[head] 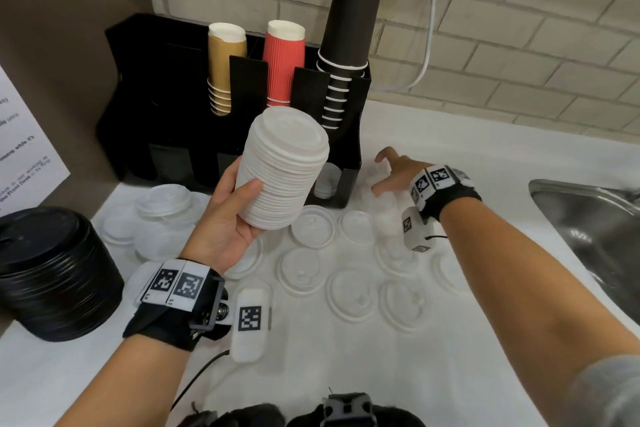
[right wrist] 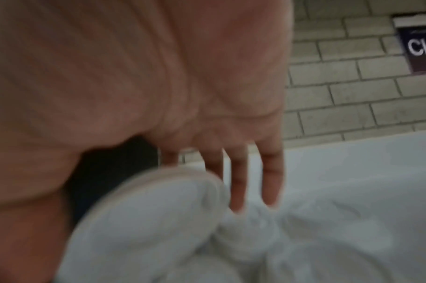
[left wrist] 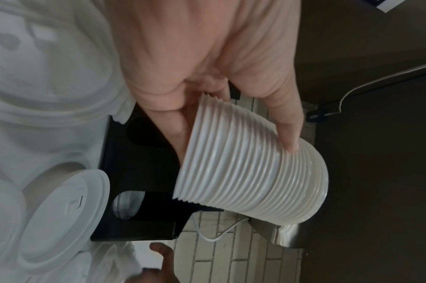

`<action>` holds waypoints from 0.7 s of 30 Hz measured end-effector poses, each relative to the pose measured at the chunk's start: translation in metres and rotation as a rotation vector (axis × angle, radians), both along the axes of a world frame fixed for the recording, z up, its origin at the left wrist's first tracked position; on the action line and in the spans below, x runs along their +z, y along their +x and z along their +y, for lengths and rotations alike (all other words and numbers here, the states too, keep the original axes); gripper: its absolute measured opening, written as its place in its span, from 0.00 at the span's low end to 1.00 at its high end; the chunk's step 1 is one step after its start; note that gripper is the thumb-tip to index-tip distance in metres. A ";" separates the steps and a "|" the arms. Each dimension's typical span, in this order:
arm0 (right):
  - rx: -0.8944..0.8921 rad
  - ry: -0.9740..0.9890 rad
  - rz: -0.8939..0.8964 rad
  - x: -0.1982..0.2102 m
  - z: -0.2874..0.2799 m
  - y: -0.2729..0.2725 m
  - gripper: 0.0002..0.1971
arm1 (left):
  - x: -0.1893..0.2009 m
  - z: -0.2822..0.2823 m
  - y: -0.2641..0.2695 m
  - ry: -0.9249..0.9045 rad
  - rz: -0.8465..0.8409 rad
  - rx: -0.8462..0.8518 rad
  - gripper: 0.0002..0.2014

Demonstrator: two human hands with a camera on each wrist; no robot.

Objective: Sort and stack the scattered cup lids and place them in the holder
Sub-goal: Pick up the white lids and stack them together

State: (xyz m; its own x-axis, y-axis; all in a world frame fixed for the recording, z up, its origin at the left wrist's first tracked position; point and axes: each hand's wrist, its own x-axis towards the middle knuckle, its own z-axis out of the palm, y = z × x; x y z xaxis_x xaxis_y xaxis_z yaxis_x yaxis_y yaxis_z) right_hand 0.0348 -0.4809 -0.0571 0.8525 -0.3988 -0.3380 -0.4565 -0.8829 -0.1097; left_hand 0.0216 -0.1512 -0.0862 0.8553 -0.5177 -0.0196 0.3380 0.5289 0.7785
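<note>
My left hand (head: 235,211) grips a tall stack of white cup lids (head: 284,166), tilted and held above the counter in front of the black holder (head: 166,114). In the left wrist view the thumb lies along the stack of white lids (left wrist: 250,172). My right hand (head: 393,172) reaches to the right of the holder with its fingers spread, just over a clear lid (head: 375,173). In the blurred right wrist view its straight fingers (right wrist: 238,181) hang beside a pale lid (right wrist: 153,210); I cannot tell whether they touch it. Several clear lids (head: 353,291) lie scattered on the white counter.
The holder carries tan (head: 223,66), red (head: 282,59) and black cups (head: 349,28); its lower right slot (head: 325,184) holds a few lids. A stack of black lids (head: 52,274) stands at the left, clear lid stacks (head: 162,201) behind it. A steel sink (head: 595,225) is at the right.
</note>
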 end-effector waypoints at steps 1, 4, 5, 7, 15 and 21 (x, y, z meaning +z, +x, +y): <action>0.016 -0.033 0.060 0.007 -0.003 -0.003 0.43 | 0.000 0.000 0.001 0.001 0.000 -0.001 0.41; 0.029 -0.127 0.112 0.006 0.000 -0.005 0.48 | 0.002 -0.002 0.000 0.014 -0.010 -0.004 0.50; 0.020 -0.129 0.089 0.000 0.004 -0.003 0.45 | 0.002 -0.003 0.000 0.018 -0.013 -0.004 0.51; -0.005 -0.099 0.059 -0.012 0.013 0.001 0.40 | 0.003 -0.003 -0.001 0.022 -0.018 -0.007 0.53; -0.023 -0.038 0.080 -0.029 0.024 0.004 0.33 | 0.001 0.003 -0.001 -0.004 -0.008 0.013 0.43; -0.148 0.181 -0.293 -0.008 0.016 0.007 0.25 | -0.003 0.002 0.002 -0.031 -0.021 0.021 0.31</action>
